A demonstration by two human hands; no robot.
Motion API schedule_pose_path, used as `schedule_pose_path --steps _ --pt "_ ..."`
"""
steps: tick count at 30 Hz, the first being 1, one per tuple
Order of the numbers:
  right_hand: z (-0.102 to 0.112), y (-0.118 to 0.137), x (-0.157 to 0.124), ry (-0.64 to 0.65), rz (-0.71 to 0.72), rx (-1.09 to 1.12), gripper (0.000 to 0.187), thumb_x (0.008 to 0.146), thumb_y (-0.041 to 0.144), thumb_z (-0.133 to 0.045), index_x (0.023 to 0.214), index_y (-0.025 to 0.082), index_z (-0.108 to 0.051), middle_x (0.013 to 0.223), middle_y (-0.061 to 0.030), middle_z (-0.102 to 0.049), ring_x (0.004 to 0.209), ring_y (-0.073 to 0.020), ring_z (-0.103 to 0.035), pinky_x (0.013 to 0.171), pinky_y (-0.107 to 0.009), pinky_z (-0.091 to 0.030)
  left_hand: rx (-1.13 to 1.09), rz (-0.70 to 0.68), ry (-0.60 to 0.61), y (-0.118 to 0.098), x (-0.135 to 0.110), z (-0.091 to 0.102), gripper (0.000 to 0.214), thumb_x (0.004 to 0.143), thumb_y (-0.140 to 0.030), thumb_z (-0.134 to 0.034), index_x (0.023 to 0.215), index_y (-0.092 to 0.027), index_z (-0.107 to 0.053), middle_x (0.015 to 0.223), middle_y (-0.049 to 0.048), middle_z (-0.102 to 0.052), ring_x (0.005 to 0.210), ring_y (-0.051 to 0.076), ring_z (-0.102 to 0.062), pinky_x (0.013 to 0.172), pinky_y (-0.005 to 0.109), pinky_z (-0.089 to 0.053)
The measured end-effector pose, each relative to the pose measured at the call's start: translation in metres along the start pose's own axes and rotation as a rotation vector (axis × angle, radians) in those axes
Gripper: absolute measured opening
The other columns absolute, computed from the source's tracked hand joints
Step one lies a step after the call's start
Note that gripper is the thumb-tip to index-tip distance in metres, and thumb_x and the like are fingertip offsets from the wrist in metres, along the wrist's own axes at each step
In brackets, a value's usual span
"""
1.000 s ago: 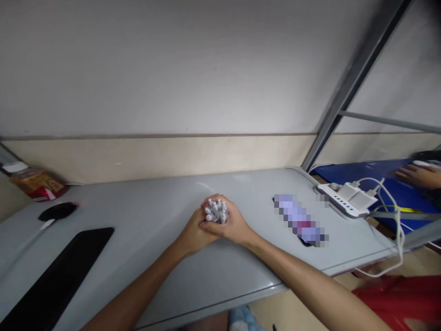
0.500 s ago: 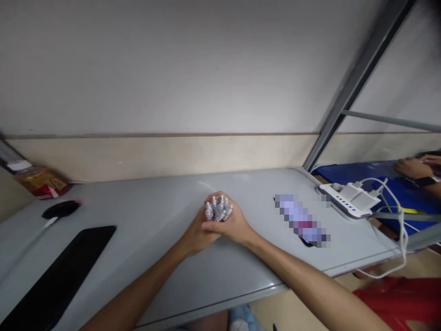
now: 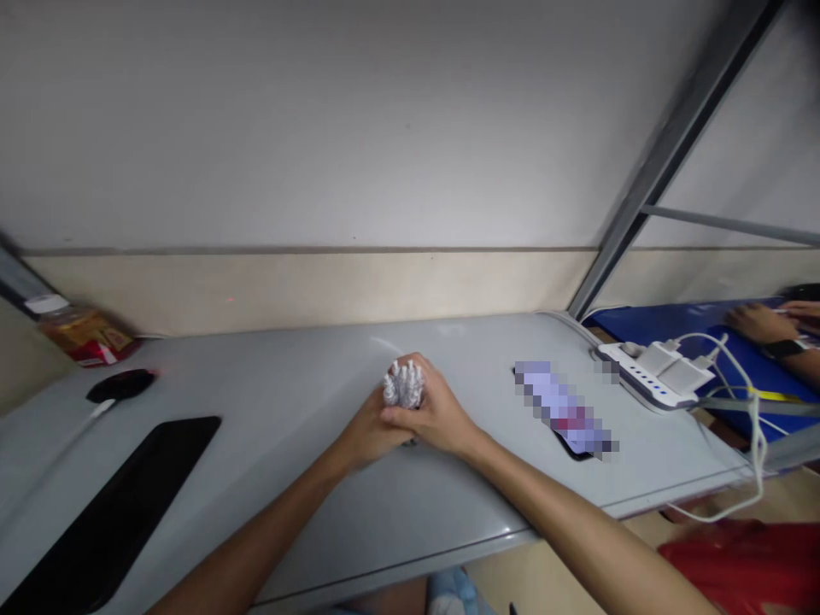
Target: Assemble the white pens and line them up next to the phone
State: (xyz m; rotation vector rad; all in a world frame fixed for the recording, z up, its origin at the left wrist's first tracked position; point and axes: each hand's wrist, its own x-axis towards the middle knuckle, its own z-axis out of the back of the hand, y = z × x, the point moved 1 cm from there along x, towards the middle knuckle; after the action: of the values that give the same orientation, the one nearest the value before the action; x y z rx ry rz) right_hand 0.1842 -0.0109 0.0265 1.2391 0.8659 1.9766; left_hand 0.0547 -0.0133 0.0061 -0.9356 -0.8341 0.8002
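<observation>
Both my hands are cupped together over the middle of the desk, wrapped round a bunch of small silvery-white pieces [image 3: 404, 384] with knobbed tips. Their tops stick up between the hands. They resemble chess pieces, but I cannot make out the kind for certain. My left hand [image 3: 371, 431] closes round the bunch from the left. My right hand [image 3: 442, 414] closes from the right, its thumb lying across the near side. The lower ends of the pieces are mostly hidden by my fingers and palms.
On the grey desk [image 3: 288, 376], a phone [image 3: 560, 410] and a power strip [image 3: 647, 376] with white cables lie to the right. A black mat [image 3: 121, 512], black mouse [image 3: 121, 385] and bottle [image 3: 86, 333] are left. Another person's hands [image 3: 762, 325] rest beyond the frame post.
The silvery pieces sit closer together and more evenly between my hands, which stay in place with a slight shift of grip. The view has shifted slightly.
</observation>
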Motion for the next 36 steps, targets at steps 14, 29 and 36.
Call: schedule_pose_path --steps 14,29,36 --pt "0.01 -0.004 0.003 -0.05 -0.126 0.232 0.029 0.08 0.04 -0.065 0.099 0.02 -0.056 0.091 -0.0029 -0.06 0.082 -0.0164 -0.057 0.072 -0.029 -0.048 -0.025 0.262 -0.22 -0.002 -0.002 -0.002 0.009 0.07 -0.021 -0.055 0.064 -0.018 -0.05 0.045 -0.0073 -0.046 0.038 0.007 -0.042 0.038 0.018 -0.031" --pt "0.01 -0.027 0.006 -0.006 -0.353 0.495 0.037 0.074 0.051 -0.068 0.084 0.016 -0.062 0.063 0.0007 -0.059 0.053 -0.0117 -0.052 0.052 -0.025 -0.04 -0.388 0.457 -0.116 -0.003 -0.003 0.0 0.032 0.073 -0.039 -0.07 0.089 -0.016 -0.057 0.061 -0.0029 -0.06 0.047 0.011 -0.058 0.044 0.022 -0.046" --pt "0.015 -0.038 0.01 -0.268 -0.498 0.571 0.047 0.073 0.043 -0.068 0.108 0.013 -0.061 0.063 0.004 -0.051 0.055 -0.0093 -0.045 0.054 -0.024 -0.037 -0.228 0.45 -0.27 0.006 0.0 0.014 0.028 0.076 -0.042 -0.062 0.075 -0.015 -0.056 0.064 0.001 -0.06 0.054 0.014 -0.058 0.051 0.026 -0.047"
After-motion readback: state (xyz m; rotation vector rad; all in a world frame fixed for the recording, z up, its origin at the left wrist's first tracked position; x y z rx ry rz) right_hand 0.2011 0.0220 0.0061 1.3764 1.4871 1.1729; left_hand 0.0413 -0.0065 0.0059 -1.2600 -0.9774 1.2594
